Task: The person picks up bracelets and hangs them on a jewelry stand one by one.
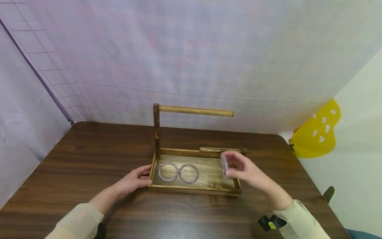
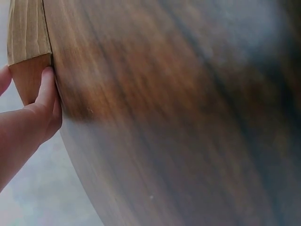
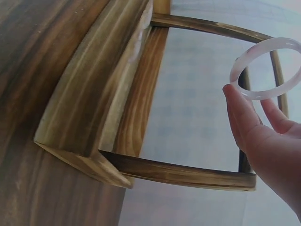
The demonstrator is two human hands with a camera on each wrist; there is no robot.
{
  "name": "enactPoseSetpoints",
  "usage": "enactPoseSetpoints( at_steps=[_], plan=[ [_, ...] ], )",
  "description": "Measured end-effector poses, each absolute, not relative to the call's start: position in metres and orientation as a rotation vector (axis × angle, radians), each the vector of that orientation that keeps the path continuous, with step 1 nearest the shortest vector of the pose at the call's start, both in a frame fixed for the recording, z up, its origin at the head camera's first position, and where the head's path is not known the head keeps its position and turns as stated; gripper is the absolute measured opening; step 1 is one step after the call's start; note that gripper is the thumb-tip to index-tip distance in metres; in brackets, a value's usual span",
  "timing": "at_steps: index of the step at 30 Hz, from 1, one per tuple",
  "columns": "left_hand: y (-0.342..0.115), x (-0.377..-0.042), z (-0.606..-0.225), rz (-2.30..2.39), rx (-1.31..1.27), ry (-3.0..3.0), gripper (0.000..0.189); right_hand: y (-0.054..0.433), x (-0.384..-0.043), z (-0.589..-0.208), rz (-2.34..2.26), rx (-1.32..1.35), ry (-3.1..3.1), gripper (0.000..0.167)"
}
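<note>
Two pale, translucent bangles lie flat side by side in the shallow wooden tray of a stand. My right hand pinches a third bangle between thumb and fingers, upright over the tray's right end in the head view. Its whitish ring shows beyond the fingertips in the right wrist view. At the tray's left end, my left hand rests its fingers and thumb against the outer wall. The left wrist view shows a fingertip flat on that wooden end.
A wooden post rises at the tray's left, bearing a long horizontal bar. A shorter, lower bar runs along the rear right. The stand sits on a dark wooden table with a patterned curtain behind.
</note>
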State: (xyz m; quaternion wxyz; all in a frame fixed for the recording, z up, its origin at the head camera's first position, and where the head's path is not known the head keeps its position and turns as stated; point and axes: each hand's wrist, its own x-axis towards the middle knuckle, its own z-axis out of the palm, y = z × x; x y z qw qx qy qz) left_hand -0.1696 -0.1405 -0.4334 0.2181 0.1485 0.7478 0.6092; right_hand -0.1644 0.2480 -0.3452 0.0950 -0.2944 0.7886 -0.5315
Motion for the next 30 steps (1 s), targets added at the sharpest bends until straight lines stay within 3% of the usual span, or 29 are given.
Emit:
enactPoseSetpoints(
  at_steps=[11,30],
  plan=[
    [-0.142,-0.17,-0.434,1.675,0.395,2.072,0.068,0.252,-0.171,-0.328,-1.716,-1.025,2.184,0.038],
    [-0.141,-0.171,-0.433,1.654,0.361,2.079,0.067,0.251,-0.178,-0.312,-1.828,-0.968,2.211,0.037]
  ],
)
